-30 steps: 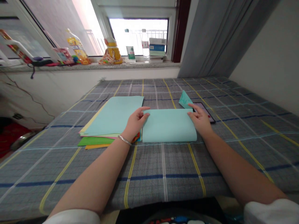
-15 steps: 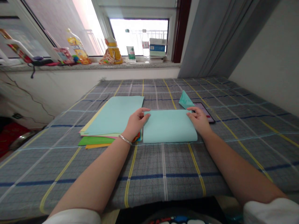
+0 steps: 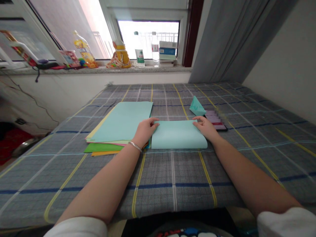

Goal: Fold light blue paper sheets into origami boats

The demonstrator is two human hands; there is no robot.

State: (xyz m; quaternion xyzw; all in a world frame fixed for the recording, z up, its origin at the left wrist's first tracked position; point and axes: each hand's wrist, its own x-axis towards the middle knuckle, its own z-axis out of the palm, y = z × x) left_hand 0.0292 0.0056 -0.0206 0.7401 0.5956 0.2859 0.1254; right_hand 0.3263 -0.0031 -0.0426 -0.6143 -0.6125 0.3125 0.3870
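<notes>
Left hand (image 3: pixel 144 130): pinched bent blue paper (image 3: pixel 176 132)
Right hand (image 3: pixel 207 129): pinched likewise
Bend (image 3: pixel 179 144): wanted edges (image 3: pixel 174 121) matched before creasing

The curved sheet (image 3: pixel 179 135) and the stack (image 3: pixel 122 120) toward the surface's (image 3: pixel 81 184) left edge look like smooth, matt paper. The covering cloth (image 3: pixel 158 197) looks woven and dull; the bracelet (image 3: pixel 135 145) is shiny metal, the windowsill (image 3: pixel 89 70) speckled stone.

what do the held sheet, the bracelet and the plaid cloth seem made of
Held sheet: likely matte paper, thin and smoothly curved. Bracelet: probably polished metal, silvery and shiny. Plaid cloth: apparently woven fabric, dull, with fine grid texture.
</notes>
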